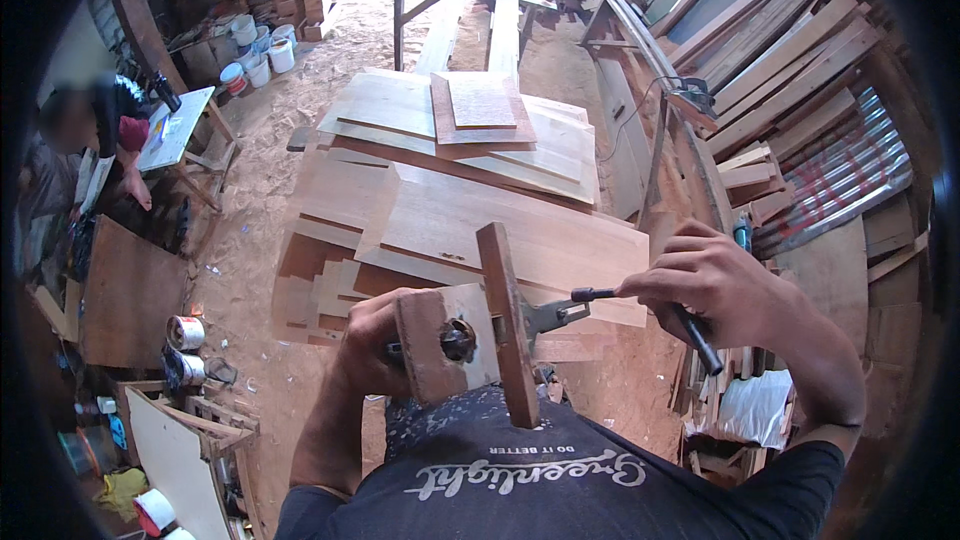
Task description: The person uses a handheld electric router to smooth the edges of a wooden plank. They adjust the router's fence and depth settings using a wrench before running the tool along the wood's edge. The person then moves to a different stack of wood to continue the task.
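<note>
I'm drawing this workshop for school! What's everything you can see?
wooden block: 1, tan, lower middle
wooden strip: 1, brown, beside block
metal piece: 1, grey, beside strip
dark tool: 1, black, right of centre
wood panels: many, tan, centre
planks: many, brown, upper right
buckets: several, mostly white, upper left
corrugated sheeting: some, silvery-red, right
small table: 1, pale, left
other person: 1, dark red sleeve, left
shirt: 1, black, bottom
left hand: 1, bare, holding block
right hand: 1, bare, holding tool
</note>
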Demonstrator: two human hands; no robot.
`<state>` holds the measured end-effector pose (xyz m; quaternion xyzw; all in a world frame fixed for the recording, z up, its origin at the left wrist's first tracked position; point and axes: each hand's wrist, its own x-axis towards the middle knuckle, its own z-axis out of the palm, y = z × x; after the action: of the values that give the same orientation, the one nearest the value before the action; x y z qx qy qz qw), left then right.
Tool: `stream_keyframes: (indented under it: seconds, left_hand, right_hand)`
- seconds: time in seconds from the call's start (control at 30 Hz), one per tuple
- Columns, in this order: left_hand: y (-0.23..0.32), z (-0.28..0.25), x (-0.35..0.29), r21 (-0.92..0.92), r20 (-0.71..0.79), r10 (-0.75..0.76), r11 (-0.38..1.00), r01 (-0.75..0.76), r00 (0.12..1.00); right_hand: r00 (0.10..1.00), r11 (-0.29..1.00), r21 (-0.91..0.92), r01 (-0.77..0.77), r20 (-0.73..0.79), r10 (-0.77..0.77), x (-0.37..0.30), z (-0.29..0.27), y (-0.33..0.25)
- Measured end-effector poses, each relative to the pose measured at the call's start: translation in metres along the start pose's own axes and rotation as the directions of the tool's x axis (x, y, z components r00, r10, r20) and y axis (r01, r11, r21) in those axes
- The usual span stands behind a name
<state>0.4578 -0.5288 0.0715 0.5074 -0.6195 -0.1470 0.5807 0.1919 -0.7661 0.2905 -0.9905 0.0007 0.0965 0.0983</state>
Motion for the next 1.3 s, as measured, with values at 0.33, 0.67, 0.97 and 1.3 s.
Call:
stream_keyframes:
  seconds: [0.33, 0.67, 0.97, 1.3]
  left_hand:
    - [-0.020, -0.002, -0.020, -0.076, -0.060, -0.115, 0.991, 0.110, 0.992]
    - [-0.018, -0.017, -0.009, -0.191, 0.157, -0.075, 0.976, 0.105, 0.985]
    - [-0.015, -0.019, -0.007, -0.252, 0.325, -0.115, 0.946, 0.203, 0.939]
    - [-0.025, -0.007, -0.018, -0.292, 0.389, -0.111, 0.927, 0.236, 0.915]
  right_hand:
    - [0.950, 0.905, -0.343, 0.251, -0.090, -0.297, 0.004, 0.024, -0.001]
    - [0.883, 0.744, -0.488, 0.457, 0.147, -0.446, 0.023, 0.024, -0.009]
    - [0.887, 0.864, -0.200, 0.462, 0.115, -0.447, 0.016, 0.074, -0.002]
    - [0.975, 0.956, 0.196, 0.219, -0.018, -0.220, 0.005, 0.101, -0.021]
